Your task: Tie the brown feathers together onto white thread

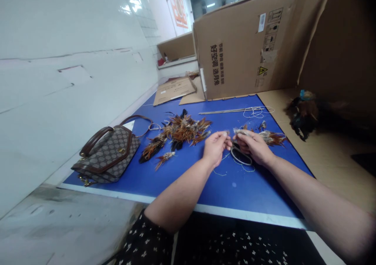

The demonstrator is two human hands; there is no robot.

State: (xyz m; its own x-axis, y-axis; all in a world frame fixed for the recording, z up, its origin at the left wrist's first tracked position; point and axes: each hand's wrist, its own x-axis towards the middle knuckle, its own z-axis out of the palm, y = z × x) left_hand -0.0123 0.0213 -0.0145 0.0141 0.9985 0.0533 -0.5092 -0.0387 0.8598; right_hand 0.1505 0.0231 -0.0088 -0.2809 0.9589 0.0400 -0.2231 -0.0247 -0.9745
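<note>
My left hand [216, 148] is closed in a pinch just above the blue tabletop, with a faint pale wisp at its fingertips too small to name. Facing it, my right hand [255, 146] grips a bunch of feathers whose pale quill ends [239, 131] poke out toward the left hand. Rust-brown feathers [274, 138] show beyond the right hand; whether all belong to that bunch I cannot tell. Below the right fingers lie scissors [241, 157], their handle loop visible and the rest hidden. Thin thread pieces [220, 173] are scattered near them.
A heap of brown and black feathers [183, 127] lies left of my hands, with a small loose tuft [164, 159] nearby. A patterned handbag [117, 151] stands farther left. Thin sticks [223, 111] and white string [257, 112] lie behind. A large cardboard box [237, 57] rises at the back.
</note>
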